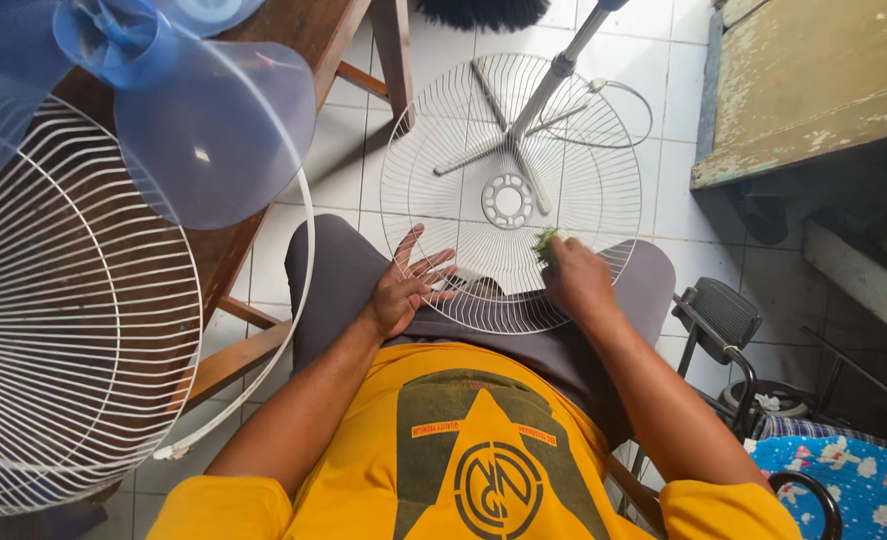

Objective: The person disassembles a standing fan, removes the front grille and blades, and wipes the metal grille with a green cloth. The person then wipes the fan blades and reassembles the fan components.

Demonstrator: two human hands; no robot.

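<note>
Both bare forearms reach forward from the body toward 12 o'clock, elbows bent and out to the sides. Left hand lies palm down, fingers spread and stretched flat, pointing toward 1 o'clock. Right hand is curled into a loose fist, knuckles up, fingertips pinched together at its 11 o'clock edge.

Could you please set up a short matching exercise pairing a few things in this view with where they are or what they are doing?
Things:
1. left hand
2. right hand
3. blue fan blade
4. fan stand

Places or states:
A. on the wooden bench, upper left
B. holding a green cloth against the grille
C. on the tiled floor, seen through the grille
D. fingers spread, steadying the grille's near edge

Pairs: 1-D, 2-B, 3-A, 4-C
</note>
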